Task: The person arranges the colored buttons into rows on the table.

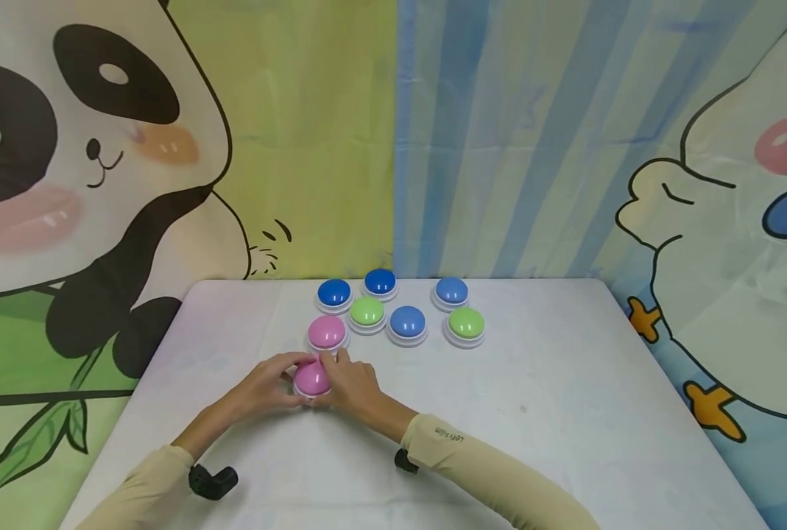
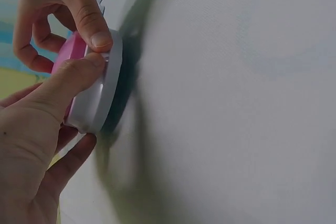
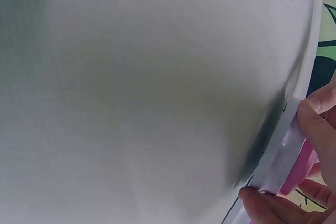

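A pink dome push button [image 1: 311, 379] with a white round base [image 2: 97, 100] is between my two hands at the left-centre of the table. My left hand [image 1: 267, 384] grips its left side, thumb on the base's rim and fingers curled beneath the edge in the left wrist view. From the other side my right hand [image 1: 353, 384] pinches it, its thumb on the rim right by the left thumb. The base is close over the tabletop, with a dark shadow along it. Just behind stands a second pink button [image 1: 327, 333].
Farther back on the white table [image 1: 532, 442] are more buttons: a green one [image 1: 367, 311], another green one [image 1: 466, 323], and several blue ones, including a lighter blue one [image 1: 407, 322]. A cartoon-printed curtain [image 1: 313, 147] hangs behind the table's back edge.
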The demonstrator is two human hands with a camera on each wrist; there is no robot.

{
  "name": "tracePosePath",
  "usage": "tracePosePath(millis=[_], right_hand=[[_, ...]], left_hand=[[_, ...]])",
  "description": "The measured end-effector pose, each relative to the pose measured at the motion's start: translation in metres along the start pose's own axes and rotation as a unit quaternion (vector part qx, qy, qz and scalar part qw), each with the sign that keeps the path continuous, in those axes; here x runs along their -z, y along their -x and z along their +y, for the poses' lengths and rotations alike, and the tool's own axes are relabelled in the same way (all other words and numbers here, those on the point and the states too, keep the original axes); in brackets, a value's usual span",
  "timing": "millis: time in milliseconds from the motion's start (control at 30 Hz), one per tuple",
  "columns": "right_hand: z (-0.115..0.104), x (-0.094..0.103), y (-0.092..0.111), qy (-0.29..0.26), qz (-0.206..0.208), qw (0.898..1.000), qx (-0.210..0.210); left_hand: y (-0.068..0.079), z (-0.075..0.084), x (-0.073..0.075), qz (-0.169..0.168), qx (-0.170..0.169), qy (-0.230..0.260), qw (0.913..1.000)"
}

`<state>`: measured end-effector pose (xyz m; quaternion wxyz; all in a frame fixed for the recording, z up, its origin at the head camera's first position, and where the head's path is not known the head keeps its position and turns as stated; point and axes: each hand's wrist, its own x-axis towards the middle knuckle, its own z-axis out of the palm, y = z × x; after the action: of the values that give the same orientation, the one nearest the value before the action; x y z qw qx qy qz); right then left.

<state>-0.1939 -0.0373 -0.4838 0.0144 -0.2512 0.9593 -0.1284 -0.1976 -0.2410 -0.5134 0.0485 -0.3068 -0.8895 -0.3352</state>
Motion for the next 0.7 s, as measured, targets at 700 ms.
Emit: tracePosePath(millis=[700], right_hand=[[0.005,-0.013,-0.003,0.027,0.006,1.000,0.011]], left_hand=[[0.000,0.002,-0.009,-0.026,0.080,-0.012,0.9964]])
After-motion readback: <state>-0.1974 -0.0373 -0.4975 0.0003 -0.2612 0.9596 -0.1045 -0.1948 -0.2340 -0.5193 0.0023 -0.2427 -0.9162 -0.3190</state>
